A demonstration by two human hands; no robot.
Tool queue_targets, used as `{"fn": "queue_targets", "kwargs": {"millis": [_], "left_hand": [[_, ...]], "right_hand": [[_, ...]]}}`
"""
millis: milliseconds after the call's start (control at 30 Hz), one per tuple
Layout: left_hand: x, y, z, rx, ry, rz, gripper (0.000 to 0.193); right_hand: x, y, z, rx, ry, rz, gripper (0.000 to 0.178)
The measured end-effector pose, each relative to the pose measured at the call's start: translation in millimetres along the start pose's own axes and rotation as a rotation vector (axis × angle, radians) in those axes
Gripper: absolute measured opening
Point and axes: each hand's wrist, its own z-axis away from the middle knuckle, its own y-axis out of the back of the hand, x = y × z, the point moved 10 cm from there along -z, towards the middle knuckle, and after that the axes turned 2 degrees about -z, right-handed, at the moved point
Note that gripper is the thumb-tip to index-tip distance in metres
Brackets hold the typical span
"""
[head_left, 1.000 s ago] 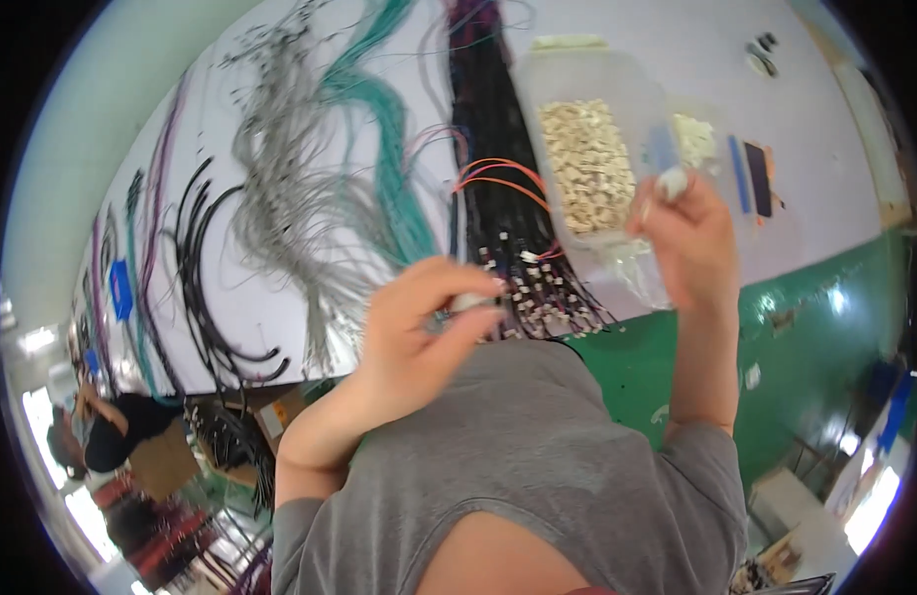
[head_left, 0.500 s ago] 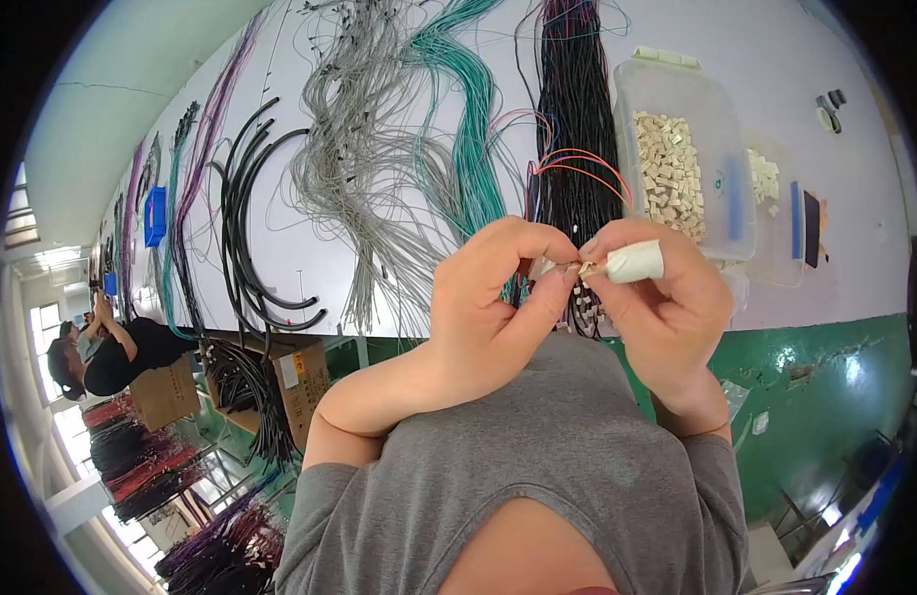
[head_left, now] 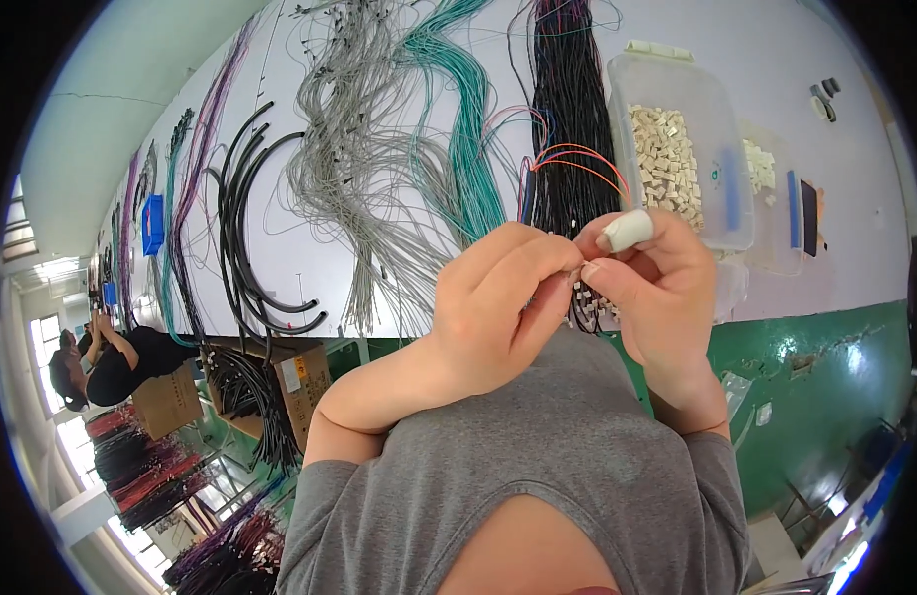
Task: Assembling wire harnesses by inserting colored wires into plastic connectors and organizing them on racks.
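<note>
Both my hands meet above the table's near edge, fingertips almost touching. My left hand (head_left: 503,302) is closed in a pinch, its back and curled fingers toward me. Coloured wires (head_left: 528,188), orange-red and blue, loop down behind it and seem to run into its grip. My right hand (head_left: 662,293) pinches thumb against fingers beside the left fingertips. A white wrap (head_left: 631,230) covers one of its fingers. Whatever sits between the fingertips is too small and hidden to name. Below them, white connector ends (head_left: 589,307) of the black wire bundle (head_left: 573,109) show.
Right of the bundle stands a clear plastic box (head_left: 721,109) with cream connectors (head_left: 665,164). Teal wires (head_left: 468,109), grey wires (head_left: 344,149) and black tubes (head_left: 238,208) lie leftward. Cartons (head_left: 300,387) stand below the table. Another person (head_left: 131,362) works at far left.
My right hand's wrapped finger has lifted and curled back from the pinch. My left fingers have closed further over their thumb. The small cream connector between the fingertips is now hidden.
</note>
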Motion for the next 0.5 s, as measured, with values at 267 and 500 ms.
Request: {"fn": "queue_targets", "kwargs": {"millis": [267, 500], "left_hand": [[13.4, 4.2, -6.7, -0.026, -0.146, -0.194, 0.018], [-58.4, -28.7, 33.5, 0.013, 0.852, 1.132, 0.014]], "right_hand": [[14.8, -1.9, 0.6, -0.07, -0.135, -0.295, 0.014], [-37.2, -14.6, 21.2, -0.038, 0.477, 0.392, 0.019]]}}
